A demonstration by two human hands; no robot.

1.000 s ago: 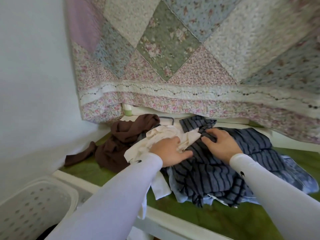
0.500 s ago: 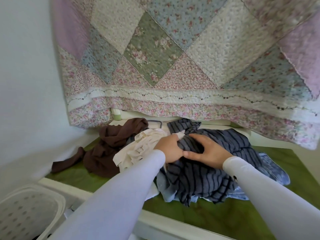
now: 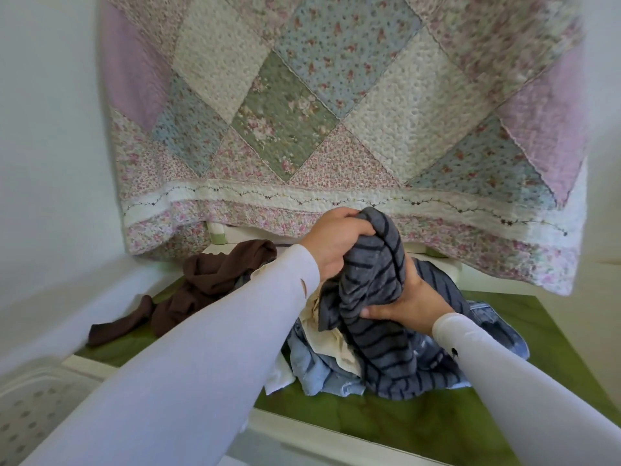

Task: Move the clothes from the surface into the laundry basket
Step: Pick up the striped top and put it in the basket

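Note:
A grey shirt with dark stripes (image 3: 373, 290) is bunched and lifted above the pile on the green surface (image 3: 396, 422). My left hand (image 3: 332, 242) grips its top. Lower on the same shirt, my right hand (image 3: 408, 302) grips from the right side. Under it lie a cream garment (image 3: 331, 344), a light blue denim piece (image 3: 316, 368) and more denim (image 3: 494, 324) at the right. A brown garment (image 3: 208, 284) sprawls to the left. The white perforated laundry basket (image 3: 30, 401) shows at the bottom left corner.
A floral patchwork quilt (image 3: 336, 112) hangs close behind the pile, its lower edge just above the clothes. A white wall (image 3: 50, 163) closes the left side. The surface's white front rim (image 3: 336, 442) runs between me and the clothes.
Both hands closed on the striped shirt and raised it off the pile, bunching it upward. The cream garment under it is now partly uncovered.

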